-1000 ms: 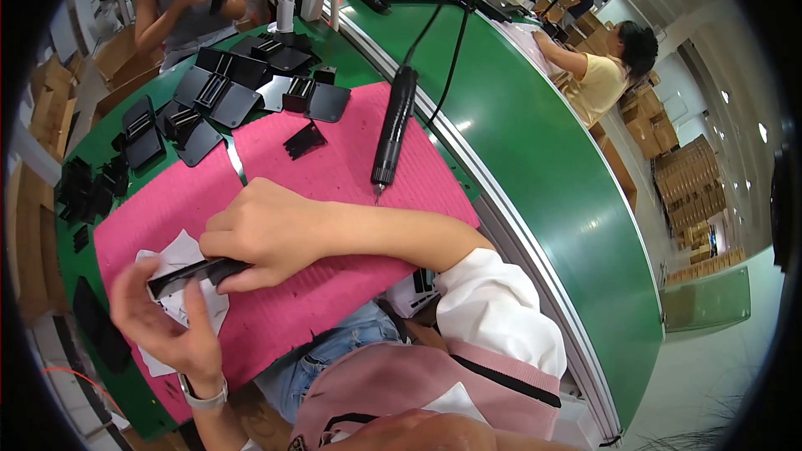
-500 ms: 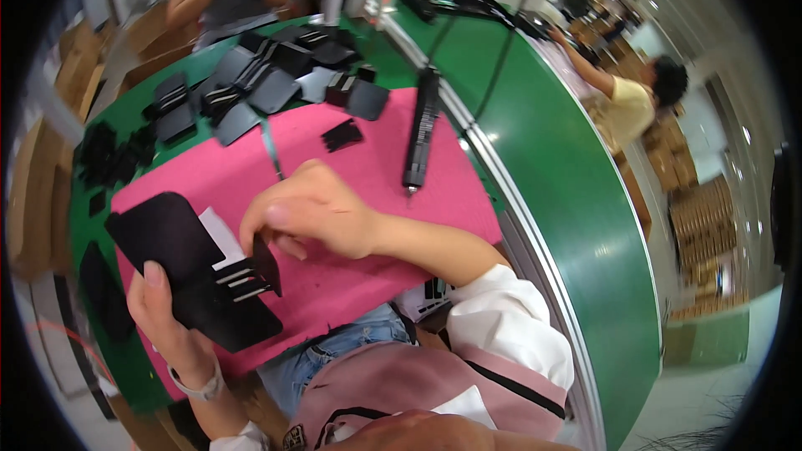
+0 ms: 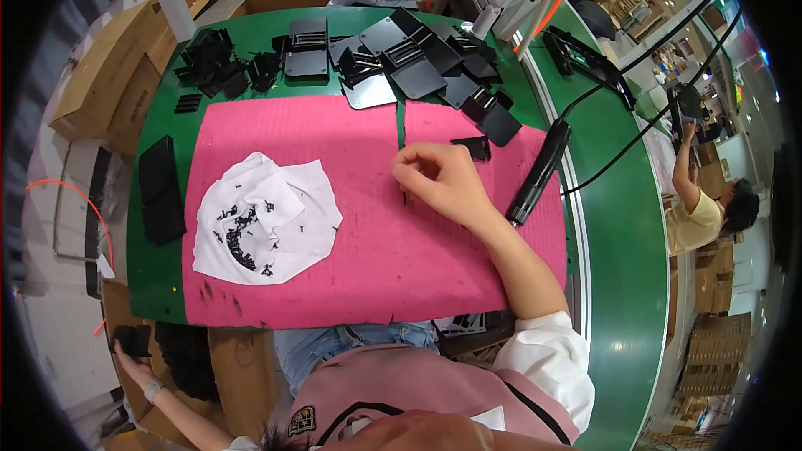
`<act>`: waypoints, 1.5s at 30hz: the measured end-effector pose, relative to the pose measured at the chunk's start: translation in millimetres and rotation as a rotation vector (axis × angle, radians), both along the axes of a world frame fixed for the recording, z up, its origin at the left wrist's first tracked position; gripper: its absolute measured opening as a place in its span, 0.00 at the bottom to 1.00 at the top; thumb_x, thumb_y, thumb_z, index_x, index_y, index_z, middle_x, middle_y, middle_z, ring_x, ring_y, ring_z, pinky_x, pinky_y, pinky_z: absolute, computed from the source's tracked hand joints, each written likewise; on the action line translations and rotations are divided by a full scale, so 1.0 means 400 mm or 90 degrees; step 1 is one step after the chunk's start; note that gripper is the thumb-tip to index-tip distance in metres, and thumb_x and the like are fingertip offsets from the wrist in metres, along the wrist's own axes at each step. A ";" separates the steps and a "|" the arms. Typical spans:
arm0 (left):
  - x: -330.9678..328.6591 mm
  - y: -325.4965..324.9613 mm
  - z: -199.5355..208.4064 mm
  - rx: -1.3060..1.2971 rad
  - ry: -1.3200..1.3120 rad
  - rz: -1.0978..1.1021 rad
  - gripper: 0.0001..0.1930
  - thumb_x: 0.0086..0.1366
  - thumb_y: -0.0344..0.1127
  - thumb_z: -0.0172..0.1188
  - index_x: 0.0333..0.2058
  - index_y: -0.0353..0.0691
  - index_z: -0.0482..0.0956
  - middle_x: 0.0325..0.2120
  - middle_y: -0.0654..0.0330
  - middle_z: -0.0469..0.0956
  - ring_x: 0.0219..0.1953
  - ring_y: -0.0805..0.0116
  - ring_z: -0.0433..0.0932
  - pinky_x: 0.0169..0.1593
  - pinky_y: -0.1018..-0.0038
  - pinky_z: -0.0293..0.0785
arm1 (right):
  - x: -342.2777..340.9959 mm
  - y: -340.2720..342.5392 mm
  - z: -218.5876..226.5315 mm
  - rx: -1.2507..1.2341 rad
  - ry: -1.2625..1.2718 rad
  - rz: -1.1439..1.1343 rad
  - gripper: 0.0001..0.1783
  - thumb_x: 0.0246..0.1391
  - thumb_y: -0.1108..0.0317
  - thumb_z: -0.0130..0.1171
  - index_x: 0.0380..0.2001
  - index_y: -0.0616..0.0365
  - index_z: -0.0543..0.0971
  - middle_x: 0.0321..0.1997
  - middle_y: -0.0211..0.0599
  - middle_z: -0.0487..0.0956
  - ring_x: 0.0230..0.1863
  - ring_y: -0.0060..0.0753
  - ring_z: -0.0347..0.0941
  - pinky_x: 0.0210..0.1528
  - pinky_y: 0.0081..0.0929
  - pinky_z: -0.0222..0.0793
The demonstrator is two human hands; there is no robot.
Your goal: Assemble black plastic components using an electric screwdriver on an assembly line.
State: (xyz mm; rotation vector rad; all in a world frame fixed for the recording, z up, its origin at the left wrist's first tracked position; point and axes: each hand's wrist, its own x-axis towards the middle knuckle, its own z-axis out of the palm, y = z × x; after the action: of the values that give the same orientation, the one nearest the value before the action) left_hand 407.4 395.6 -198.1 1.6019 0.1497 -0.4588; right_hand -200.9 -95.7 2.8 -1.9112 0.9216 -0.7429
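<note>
Black part [image 3: 134, 339] | left fingers [image 3: 120, 356] gripping it | right fingers [image 3: 414, 180] curled, contents unclear

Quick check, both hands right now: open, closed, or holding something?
Left hand: closed on a black piece, out by the cardboard box.
Right hand: fingers curled above the pink mat; cannot tell if it holds anything.

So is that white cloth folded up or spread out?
Spread out, but rumpled: the white cloth lies open on the pink mat, with wrinkles and small black pieces showing on top.
</note>
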 end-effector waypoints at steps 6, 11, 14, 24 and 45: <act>-0.048 -0.023 -0.188 0.043 0.053 0.145 0.16 0.58 0.49 0.60 0.36 0.43 0.77 0.31 0.67 0.77 0.33 0.73 0.75 0.30 0.76 0.72 | 0.070 -0.168 -0.011 -0.482 0.200 -0.170 0.24 0.40 0.67 0.62 0.43 0.63 0.72 0.37 0.45 0.75 0.41 0.42 0.74 0.37 0.33 0.72; -0.056 -0.214 0.005 -0.139 -0.131 0.098 0.14 0.61 0.40 0.57 0.43 0.39 0.76 0.39 0.62 0.77 0.41 0.71 0.75 0.47 0.74 0.70 | 0.088 -0.368 -0.097 -0.622 0.336 -0.322 0.40 0.31 0.58 0.68 0.50 0.62 0.67 0.47 0.46 0.71 0.49 0.47 0.69 0.43 0.39 0.71; -0.195 -0.374 0.240 -0.243 -0.257 0.071 0.14 0.64 0.33 0.52 0.48 0.35 0.73 0.44 0.58 0.75 0.46 0.70 0.73 0.51 0.73 0.69 | 0.111 -0.369 -0.075 -0.472 0.406 -0.310 0.39 0.32 0.57 0.68 0.49 0.62 0.67 0.43 0.46 0.74 0.44 0.48 0.72 0.42 0.40 0.73; -0.775 -0.860 0.582 -0.300 -0.311 -0.464 0.15 0.65 0.34 0.51 0.47 0.32 0.70 0.40 0.54 0.75 0.39 0.68 0.77 0.39 0.80 0.74 | 0.113 -0.204 0.069 -0.462 0.112 -0.266 0.38 0.30 0.57 0.65 0.47 0.63 0.65 0.34 0.49 0.77 0.38 0.51 0.74 0.38 0.40 0.72; -0.562 -0.846 0.440 -0.577 -0.069 -0.153 0.09 0.65 0.33 0.51 0.41 0.37 0.74 0.42 0.61 0.77 0.45 0.70 0.75 0.50 0.72 0.70 | 0.724 -0.140 -0.009 -0.524 0.092 0.193 0.21 0.41 0.65 0.61 0.41 0.59 0.75 0.38 0.46 0.77 0.42 0.46 0.75 0.42 0.38 0.73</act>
State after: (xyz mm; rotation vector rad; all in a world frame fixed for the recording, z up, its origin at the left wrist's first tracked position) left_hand 182.6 57.1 -22.1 0.7463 -0.3059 -0.5212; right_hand 88.6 -151.5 -0.8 -2.7730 0.3926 -0.8830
